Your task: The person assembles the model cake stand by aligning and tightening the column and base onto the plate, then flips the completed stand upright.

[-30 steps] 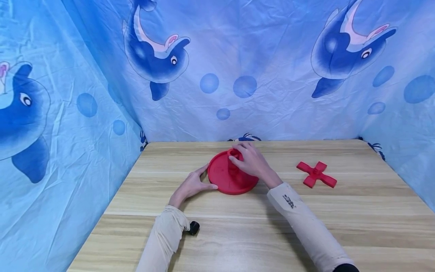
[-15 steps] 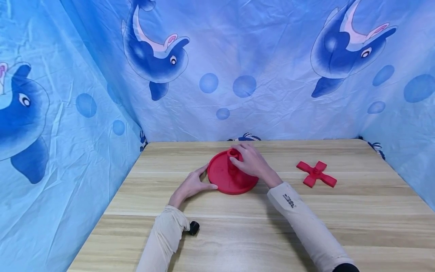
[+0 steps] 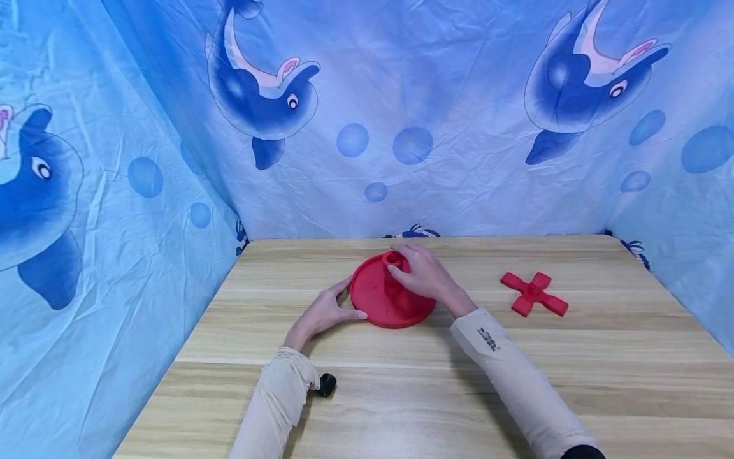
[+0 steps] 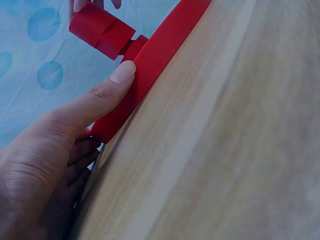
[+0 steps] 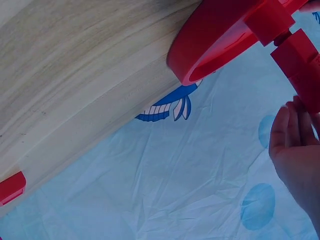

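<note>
Red round base (image 3: 367,294) lies flat on the wooden table (image 3: 395,395), near the far edge, where the blue curtain (image 3: 459,197) rises just behind. Wood surface runs wide between the base and the table's near side; the red cross piece (image 3: 533,293) lies well apart to your right. Your left hand (image 3: 324,312) holds the base at its left rim, thumb and fingers spread wide along the curve. Your right hand (image 3: 427,275) grips the red post (image 3: 391,279) near its top, in a narrower hold, above the base's middle; the post stands about upright. Head view shows the post's hollow top, while your right hand hides part of its side. Left wrist view adds your thumb (image 4: 123,73) against the rim's outer wall. Both wrist views show a slim neck (image 5: 282,39) between post and collar (image 5: 269,22), which the head view does not resolve.
</note>
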### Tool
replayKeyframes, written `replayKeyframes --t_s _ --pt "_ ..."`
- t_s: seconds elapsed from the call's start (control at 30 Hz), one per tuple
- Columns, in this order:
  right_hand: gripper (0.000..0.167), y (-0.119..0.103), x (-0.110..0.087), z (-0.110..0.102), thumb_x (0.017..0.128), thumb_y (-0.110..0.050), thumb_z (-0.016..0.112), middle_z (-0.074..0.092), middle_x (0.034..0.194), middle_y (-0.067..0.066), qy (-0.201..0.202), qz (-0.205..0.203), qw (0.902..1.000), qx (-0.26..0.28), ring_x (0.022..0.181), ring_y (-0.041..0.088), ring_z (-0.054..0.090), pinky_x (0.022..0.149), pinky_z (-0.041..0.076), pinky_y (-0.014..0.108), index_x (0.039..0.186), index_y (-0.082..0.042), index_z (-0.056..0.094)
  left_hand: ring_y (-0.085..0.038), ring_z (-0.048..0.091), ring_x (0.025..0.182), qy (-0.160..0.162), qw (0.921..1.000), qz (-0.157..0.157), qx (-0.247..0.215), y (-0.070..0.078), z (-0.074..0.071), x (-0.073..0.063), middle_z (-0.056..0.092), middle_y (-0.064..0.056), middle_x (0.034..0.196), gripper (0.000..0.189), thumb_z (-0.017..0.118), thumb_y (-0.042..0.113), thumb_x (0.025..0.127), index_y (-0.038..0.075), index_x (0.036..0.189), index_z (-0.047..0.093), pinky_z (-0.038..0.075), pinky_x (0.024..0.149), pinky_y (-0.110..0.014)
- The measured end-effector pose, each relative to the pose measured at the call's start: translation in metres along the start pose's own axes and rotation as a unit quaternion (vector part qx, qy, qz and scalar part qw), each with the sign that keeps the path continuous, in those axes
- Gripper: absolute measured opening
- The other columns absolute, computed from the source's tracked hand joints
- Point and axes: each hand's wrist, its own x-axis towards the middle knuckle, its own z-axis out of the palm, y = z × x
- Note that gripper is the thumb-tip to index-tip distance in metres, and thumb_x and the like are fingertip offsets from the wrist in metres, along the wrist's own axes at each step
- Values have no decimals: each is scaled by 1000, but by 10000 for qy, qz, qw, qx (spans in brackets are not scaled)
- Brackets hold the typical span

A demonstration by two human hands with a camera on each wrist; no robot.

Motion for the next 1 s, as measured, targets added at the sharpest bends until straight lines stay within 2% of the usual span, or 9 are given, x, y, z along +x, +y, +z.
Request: replayKeyframes --t_s 0.3,0.57,0.77,1.0 --pt "58 1 0 2 94 -33 78 62 135 16 65 221 9997 119 128 35 54 93 57 50 141 -3 62 -29 35 149 -5 10000 12 -34 -1 0 0 42 -7 161 105 91 48 78 16 162 37 34 118 -50" --pt "55 2 -2 2 96 -25 76 60 137 16 8 235 9989 407 128 34 53 91 58 51 144 -4 60 -29 36 148 -3 10000 -2 21 -1 0 0 42 -7 161 106 90 51 77 17 162 37 36 117 -51" --pt "59 3 -2 3 93 -31 80 61 136 16 63 410 9980 469 129 34 53 90 59 50 143 -5 61 -30 36 148 -28 10000 23 23 -2 1 1 42 -7 161 105 89 51 78 17 163 37 36 117 -53" --pt "55 7 -2 4 96 -26 76 61 138 15 40 245 9979 600 130 34 51 89 59 50 144 -6 60 -31 36 148 -2 10000 24 36 -1 0 1 42 -9 161 105 90 49 78 15 162 37 34 118 -51"
